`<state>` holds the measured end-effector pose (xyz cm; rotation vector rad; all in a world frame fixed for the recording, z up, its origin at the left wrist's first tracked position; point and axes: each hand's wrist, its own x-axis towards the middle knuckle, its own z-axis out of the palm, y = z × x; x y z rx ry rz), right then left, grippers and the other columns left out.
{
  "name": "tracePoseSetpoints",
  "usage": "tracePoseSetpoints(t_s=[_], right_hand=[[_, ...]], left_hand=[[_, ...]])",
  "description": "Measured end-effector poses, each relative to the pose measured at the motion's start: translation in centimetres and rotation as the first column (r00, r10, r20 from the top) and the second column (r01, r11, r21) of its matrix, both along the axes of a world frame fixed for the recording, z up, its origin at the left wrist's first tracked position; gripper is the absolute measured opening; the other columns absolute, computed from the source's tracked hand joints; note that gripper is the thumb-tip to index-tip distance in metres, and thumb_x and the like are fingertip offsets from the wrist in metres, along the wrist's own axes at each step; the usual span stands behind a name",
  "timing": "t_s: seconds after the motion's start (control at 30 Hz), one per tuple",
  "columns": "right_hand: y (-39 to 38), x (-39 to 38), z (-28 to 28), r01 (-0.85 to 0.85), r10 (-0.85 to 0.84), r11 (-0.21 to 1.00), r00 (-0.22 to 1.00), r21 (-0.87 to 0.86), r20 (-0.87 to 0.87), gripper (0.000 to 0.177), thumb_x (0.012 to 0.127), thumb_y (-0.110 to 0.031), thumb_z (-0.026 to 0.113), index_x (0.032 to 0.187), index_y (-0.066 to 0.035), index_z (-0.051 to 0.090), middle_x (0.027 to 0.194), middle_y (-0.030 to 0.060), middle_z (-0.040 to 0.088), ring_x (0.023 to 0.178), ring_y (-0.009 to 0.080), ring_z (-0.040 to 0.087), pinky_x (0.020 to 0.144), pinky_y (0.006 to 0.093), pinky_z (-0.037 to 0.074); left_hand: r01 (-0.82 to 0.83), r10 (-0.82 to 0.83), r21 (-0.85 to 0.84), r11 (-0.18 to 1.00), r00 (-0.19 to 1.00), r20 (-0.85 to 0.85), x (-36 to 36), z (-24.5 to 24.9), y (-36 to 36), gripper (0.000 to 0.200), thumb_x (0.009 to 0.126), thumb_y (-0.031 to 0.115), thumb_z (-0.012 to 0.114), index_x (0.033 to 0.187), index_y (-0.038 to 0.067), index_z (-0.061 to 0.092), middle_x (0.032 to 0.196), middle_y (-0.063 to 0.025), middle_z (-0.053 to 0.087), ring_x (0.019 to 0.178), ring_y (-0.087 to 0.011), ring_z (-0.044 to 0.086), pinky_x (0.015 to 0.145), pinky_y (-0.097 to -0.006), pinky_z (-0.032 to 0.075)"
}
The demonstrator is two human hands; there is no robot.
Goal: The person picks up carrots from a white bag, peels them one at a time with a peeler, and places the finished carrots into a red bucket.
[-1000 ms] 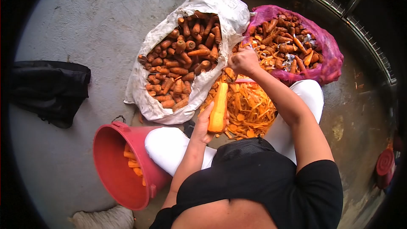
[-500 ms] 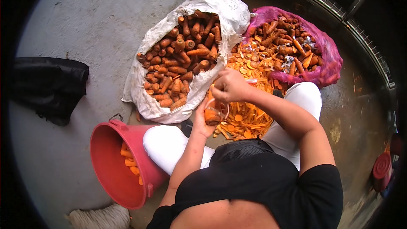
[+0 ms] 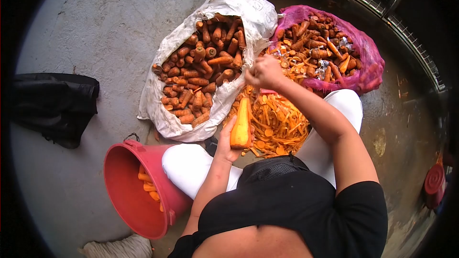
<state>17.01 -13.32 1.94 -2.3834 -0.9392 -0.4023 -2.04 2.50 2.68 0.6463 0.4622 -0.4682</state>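
Observation:
My left hand (image 3: 226,144) holds a bright orange, largely peeled carrot (image 3: 241,126), thick end toward me. Up and to the right of it, my right hand (image 3: 266,72) is closed near the mouth of the white sack (image 3: 163,48); whatever its fingers hold is hidden. Beneath both hands lies a heap of orange peelings and slices (image 3: 282,124). Unpeeled carrots (image 3: 198,74) fill the white sack.
A pink mesh sack (image 3: 374,62) of carrots and scraps lies at the upper right. The red bucket (image 3: 129,191) at lower left contains peeled carrots (image 3: 149,186). Black cloth (image 3: 57,102) lies at far left, pale cloth (image 3: 117,248) at the bottom.
My right hand has moved up, away from the carrot. The carrot in my left hand now shows a long peeled side facing up.

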Motion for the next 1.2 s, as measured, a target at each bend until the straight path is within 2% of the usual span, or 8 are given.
tracePoseSetpoints(t_s=[0.17,0.4,0.47,0.77,0.93,0.97,1.1,1.2], right_hand=[[-1.6,2.5,-2.7,0.343,-0.354,0.917,0.935,-0.203,-0.024,0.038,0.080,-0.033,0.052,0.052,-0.012,0.067,0.053,0.0065,0.061,0.057,0.0230,0.061,0.070,0.0358,0.045],[0.4,-1.7,1.3,0.035,0.027,0.994,0.837,0.103,-0.547,0.037,0.083,-0.032,0.052,0.055,-0.014,0.069,0.045,0.0011,0.058,0.035,0.0168,0.051,0.041,0.0316,0.043],[1.1,-3.9,1.2,-0.250,0.276,0.939,0.958,0.237,-0.081,0.032,0.078,-0.028,0.055,0.053,-0.013,0.067,0.046,0.0050,0.055,0.045,0.0206,0.051,0.052,0.0345,0.043],[1.3,-7.5,2.7,-0.396,0.402,0.890,0.915,0.227,0.023,0.028,0.069,-0.027,0.059,0.047,-0.010,0.061,0.048,0.0095,0.051,0.049,0.0272,0.052,0.055,0.0382,0.042],[0.1,-2.2,0.6,-0.106,0.087,0.985,0.985,0.133,0.146,0.033,0.073,-0.018,0.059,0.041,-0.015,0.050,0.039,0.0000,0.043,0.043,0.0170,0.042,0.054,0.0344,0.041],[-0.7,-0.5,1.2,-0.007,0.009,0.982,1.000,-0.190,0.012,0.031,0.075,-0.022,0.057,0.044,-0.014,0.056,0.045,0.0032,0.049,0.049,0.0183,0.052,0.062,0.0378,0.045],[-3.7,2.9,-2.4,0.323,-0.287,0.927,0.939,-0.190,0.190,0.039,0.082,-0.025,0.053,0.045,-0.013,0.051,0.048,0.0027,0.051,0.049,0.0181,0.049,0.070,0.0390,0.043],[-2.3,1.7,-0.9,0.296,-0.365,0.896,0.915,-0.332,-0.170,0.044,0.086,-0.030,0.050,0.047,-0.012,0.057,0.046,0.0024,0.049,0.044,0.0182,0.046,0.072,0.0394,0.042]], left_hand=[[0.022,-0.021,-0.046,0.999,0.999,0.023,0.2,0.7,0.4,0.043,0.097,0.042,0.042,0.114,0.004,0.050,0.086,-0.0131,0.061,0.071,-0.0241,0.063,0.064,-0.0372,0.055],[-0.185,0.185,-0.003,0.983,0.982,-0.032,0.8,-1.6,0.4,0.040,0.097,0.036,0.044,0.116,0.002,0.051,0.089,-0.0133,0.062,0.081,-0.0254,0.063,0.073,-0.0394,0.054],[-0.213,0.214,0.012,0.977,0.976,-0.049,0.9,-1.1,-0.1,0.037,0.096,0.033,0.045,0.115,0.001,0.052,0.091,-0.0128,0.063,0.083,-0.0255,0.064,0.074,-0.0392,0.054],[-0.149,0.131,-0.128,0.980,0.981,-0.140,0.8,-0.1,-0.5,0.036,0.097,0.031,0.039,0.110,0.002,0.056,0.095,-0.0129,0.064,0.083,-0.0255,0.064,0.072,-0.0380,0.054],[0.020,-0.025,-0.062,0.998,0.997,-0.076,-0.1,-0.1,0.3,0.041,0.097,0.038,0.038,0.116,0.003,0.051,0.091,-0.0147,0.062,0.071,-0.0259,0.063,0.056,-0.0367,0.054],[0.048,-0.052,-0.093,0.995,0.998,-0.042,-0.1,-0.1,0.3,0.042,0.098,0.037,0.038,0.116,0.002,0.051,0.091,-0.0150,0.062,0.071,-0.0262,0.063,0.060,-0.0373,0.055],[0.046,-0.041,-0.138,0.989,0.998,0.037,-0.1,-0.1,0.7,0.044,0.098,0.038,0.038,0.118,0.001,0.050,0.094,-0.0169,0.062,0.076,-0.0280,0.064,0.068,-0.0387,0.056],[-0.044,0.044,-0.066,0.997,0.999,0.005,0.0,-0.4,0.6,0.045,0.098,0.038,0.038,0.121,0.000,0.049,0.099,-0.0189,0.062,0.082,-0.0295,0.065,0.071,-0.0400,0.056]])
